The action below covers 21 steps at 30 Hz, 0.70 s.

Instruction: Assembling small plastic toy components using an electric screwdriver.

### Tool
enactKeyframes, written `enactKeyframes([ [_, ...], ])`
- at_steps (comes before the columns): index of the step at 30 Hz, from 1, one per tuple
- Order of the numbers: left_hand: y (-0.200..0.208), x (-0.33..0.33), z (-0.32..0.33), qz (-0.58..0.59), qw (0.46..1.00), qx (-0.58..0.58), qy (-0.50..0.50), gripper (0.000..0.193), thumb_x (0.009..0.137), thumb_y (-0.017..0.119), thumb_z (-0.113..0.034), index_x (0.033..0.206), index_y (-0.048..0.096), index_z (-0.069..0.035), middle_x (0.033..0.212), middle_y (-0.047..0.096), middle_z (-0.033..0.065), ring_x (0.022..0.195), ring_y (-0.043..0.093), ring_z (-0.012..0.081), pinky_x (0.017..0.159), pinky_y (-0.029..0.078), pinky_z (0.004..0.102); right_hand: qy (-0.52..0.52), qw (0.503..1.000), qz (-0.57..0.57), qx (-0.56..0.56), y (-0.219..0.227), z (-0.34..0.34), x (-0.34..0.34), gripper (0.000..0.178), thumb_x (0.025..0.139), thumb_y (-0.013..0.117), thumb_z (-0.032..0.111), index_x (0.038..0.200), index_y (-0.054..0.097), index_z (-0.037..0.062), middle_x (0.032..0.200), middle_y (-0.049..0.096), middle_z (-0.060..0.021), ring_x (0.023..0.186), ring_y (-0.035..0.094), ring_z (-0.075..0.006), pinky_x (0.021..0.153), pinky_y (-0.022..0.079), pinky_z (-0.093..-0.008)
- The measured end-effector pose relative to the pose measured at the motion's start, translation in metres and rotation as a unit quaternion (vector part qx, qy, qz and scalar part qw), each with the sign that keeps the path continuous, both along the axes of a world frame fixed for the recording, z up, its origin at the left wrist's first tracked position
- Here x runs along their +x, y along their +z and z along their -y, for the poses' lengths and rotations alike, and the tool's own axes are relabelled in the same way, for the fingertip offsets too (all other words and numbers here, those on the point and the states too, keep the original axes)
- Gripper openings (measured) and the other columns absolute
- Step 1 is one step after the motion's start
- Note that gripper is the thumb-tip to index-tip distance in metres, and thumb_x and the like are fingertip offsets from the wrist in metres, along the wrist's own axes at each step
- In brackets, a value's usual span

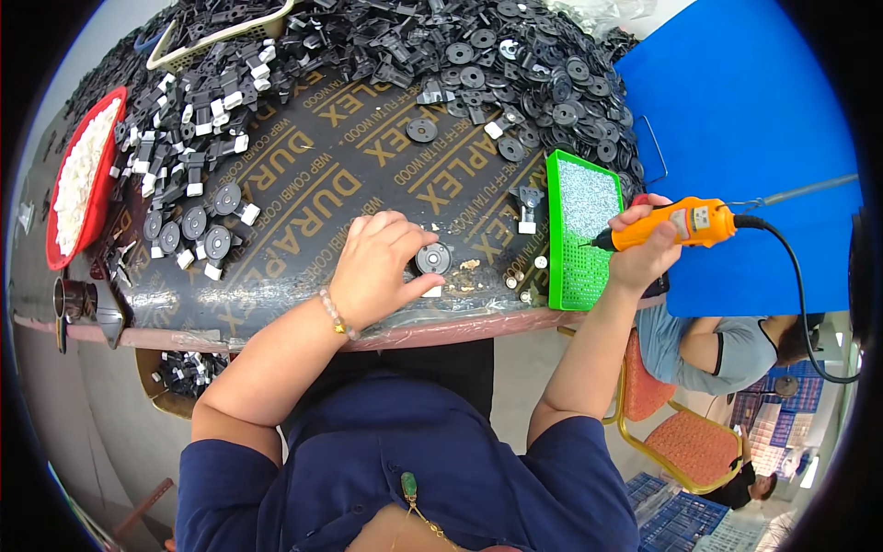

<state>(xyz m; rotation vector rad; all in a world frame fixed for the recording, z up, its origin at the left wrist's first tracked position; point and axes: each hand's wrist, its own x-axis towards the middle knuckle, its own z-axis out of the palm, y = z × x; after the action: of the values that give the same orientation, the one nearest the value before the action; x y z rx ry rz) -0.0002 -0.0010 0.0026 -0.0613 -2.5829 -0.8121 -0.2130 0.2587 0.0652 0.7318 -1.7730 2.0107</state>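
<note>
On the dark tabletop [303, 212], my left hand [372, 267] has its thumb and fingers curled round the edge of a black round plastic part [433, 259]. A bit of white shows just below that part. My right hand [642, 250] is wrapped round an orange electric screwdriver [676, 227], held almost level. Its dark tip points left, over a green tray [556, 230] whose upper section is full of small silvery screws. Beside the tray lies a black piece with a white end [527, 210]. A few small white caps [540, 263] sit by the tray's left wall.
Black parts [386, 46] are heaped along the far side, some with white ends. A red basin [108, 156] of white pieces stands at left, near a tape dispenser [92, 304]. A blue panel [736, 138] rises at right. Another person [727, 354] sits beyond orange chairs [685, 446].
</note>
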Motion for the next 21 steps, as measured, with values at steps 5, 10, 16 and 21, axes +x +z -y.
enactKeyframes([
  [5,0.004,0.001,0.002,0.000,1.000,-0.012,0.006,0.053,0.073,0.084,-0.036,0.116,0.068,-0.011,0.106,0.067,0.0029,0.110,0.056,0.0254,0.096,0.040,0.0422,0.018,0.999,-0.005,-0.032,-0.018,-0.005,-0.007,0.073,0.090,0.065,0.063,0.115,0.051,-0.0039,0.074,0.060,-0.0090,0.059,0.058,-0.0173,0.054,0.053,-0.0308],
  [10,0.003,-0.001,0.002,0.004,1.000,-0.013,0.010,0.058,0.072,0.084,-0.038,0.119,0.067,-0.010,0.107,0.067,0.0030,0.110,0.056,0.0256,0.096,0.039,0.0427,0.002,1.000,-0.003,-0.024,-0.019,-0.007,-0.008,0.071,0.091,0.064,0.062,0.115,0.051,-0.0036,0.073,0.060,-0.0088,0.059,0.057,-0.0171,0.054,0.052,-0.0307],
  [16,0.003,-0.001,0.002,0.002,1.000,-0.022,0.003,0.057,0.072,0.084,-0.038,0.119,0.067,-0.010,0.107,0.067,0.0031,0.110,0.056,0.0257,0.096,0.039,0.0428,0.006,1.000,-0.008,-0.025,-0.020,-0.008,-0.008,0.072,0.091,0.063,0.063,0.116,0.051,-0.0035,0.074,0.060,-0.0090,0.059,0.057,-0.0177,0.054,0.052,-0.0307],
  [21,0.003,0.000,0.002,0.005,1.000,-0.015,0.000,0.060,0.070,0.085,-0.036,0.120,0.066,-0.009,0.111,0.067,0.0057,0.111,0.057,0.0268,0.099,0.038,0.0434,0.001,1.000,0.000,-0.026,-0.016,-0.008,-0.006,0.073,0.091,0.062,0.065,0.116,0.050,-0.0033,0.074,0.060,-0.0092,0.060,0.057,-0.0181,0.054,0.051,-0.0310],
])
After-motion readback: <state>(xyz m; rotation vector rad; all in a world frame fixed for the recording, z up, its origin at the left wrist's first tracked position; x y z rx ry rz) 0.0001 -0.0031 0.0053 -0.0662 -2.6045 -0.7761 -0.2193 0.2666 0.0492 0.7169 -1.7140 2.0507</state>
